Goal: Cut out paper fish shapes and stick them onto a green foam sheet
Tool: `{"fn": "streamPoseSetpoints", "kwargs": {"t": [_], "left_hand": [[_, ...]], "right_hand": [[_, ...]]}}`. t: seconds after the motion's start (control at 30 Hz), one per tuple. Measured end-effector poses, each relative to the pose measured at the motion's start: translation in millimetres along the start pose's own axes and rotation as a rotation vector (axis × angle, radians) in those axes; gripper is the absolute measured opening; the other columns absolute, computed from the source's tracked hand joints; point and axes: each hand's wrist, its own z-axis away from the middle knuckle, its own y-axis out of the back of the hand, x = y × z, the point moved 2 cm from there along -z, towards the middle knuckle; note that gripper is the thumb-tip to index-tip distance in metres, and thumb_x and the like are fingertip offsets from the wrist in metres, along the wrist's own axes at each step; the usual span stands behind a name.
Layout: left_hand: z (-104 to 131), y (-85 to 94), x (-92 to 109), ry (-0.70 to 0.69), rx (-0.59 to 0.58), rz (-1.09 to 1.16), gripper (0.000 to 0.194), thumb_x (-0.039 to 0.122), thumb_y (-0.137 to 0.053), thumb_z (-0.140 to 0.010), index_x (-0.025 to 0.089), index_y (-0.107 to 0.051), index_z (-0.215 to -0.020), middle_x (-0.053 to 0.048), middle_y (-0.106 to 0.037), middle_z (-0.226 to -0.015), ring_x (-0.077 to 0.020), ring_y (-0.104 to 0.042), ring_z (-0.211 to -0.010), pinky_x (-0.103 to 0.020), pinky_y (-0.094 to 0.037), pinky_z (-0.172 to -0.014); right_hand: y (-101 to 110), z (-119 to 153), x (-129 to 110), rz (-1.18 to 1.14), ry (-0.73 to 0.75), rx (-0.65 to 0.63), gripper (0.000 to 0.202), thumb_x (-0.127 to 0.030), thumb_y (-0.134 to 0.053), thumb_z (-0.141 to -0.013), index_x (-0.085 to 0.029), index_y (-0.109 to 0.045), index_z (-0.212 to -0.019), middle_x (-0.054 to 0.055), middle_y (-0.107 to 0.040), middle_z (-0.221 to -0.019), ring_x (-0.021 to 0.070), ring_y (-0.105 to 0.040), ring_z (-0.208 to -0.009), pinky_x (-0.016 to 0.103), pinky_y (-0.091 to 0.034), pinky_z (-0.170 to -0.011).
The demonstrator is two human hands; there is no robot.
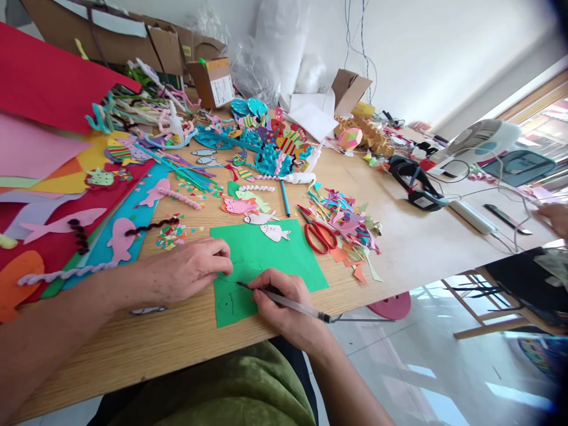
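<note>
A green sheet of paper (306,260) lies near the table's front edge, with dark fish-like outlines drawn on it. My right hand (284,299) is closed around a pen (297,305), whose tip touches the sheet near its middle. At the sheet's left edge rests my left hand (199,266), its fingers curled together; whether anything is under them is hidden. A white paper fish (274,232) lies on the sheet's upper edge, with pink and pale green paper fish just behind it. Red-handled scissors (318,235) lie at the sheet's right corner.
Colored paper scraps (348,222) are heaped right of the sheet. Colored sheets (53,160) and pipe cleaners cover the left side. A blue marker (284,198) and a white bottle (302,178) lie behind. Another person's hand (554,218) shows at far right, near a fan (477,139).
</note>
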Motion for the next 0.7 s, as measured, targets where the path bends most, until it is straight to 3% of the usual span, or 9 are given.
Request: {"fn": "streamPoseSetpoints", "kwargs": {"t": [0.23, 0.7], "left_hand": [[0.2, -5.5, 0.1, 0.019, -0.004, -0.031, 0.012, 0.010, -0.054, -0.082, 0.021, -0.059, -0.086, -0.003, -0.052, -0.099, -0.0202, -0.053, -0.090, -0.030, -0.041, -0.078], [0.1, -9.0, 4.1, 0.019, 0.050, -0.057, 0.011, 0.010, -0.056, -0.081, 0.021, -0.057, -0.082, -0.003, -0.050, -0.096, -0.0210, -0.051, -0.089, -0.031, -0.040, -0.077]], "right_hand": [[-1.1, 0.2, 1.9, 0.022, 0.002, -0.003, 0.015, -0.015, -0.049, -0.073, -0.018, -0.064, -0.074, -0.003, -0.058, -0.058, 0.0096, -0.048, -0.050, 0.020, -0.036, -0.049], [-1.1, 0.0, 0.6, 0.048, 0.014, -0.012, 0.014, -0.014, -0.050, -0.074, -0.019, -0.063, -0.073, -0.003, -0.057, -0.058, 0.0102, -0.046, -0.050, 0.020, -0.036, -0.051]]}}
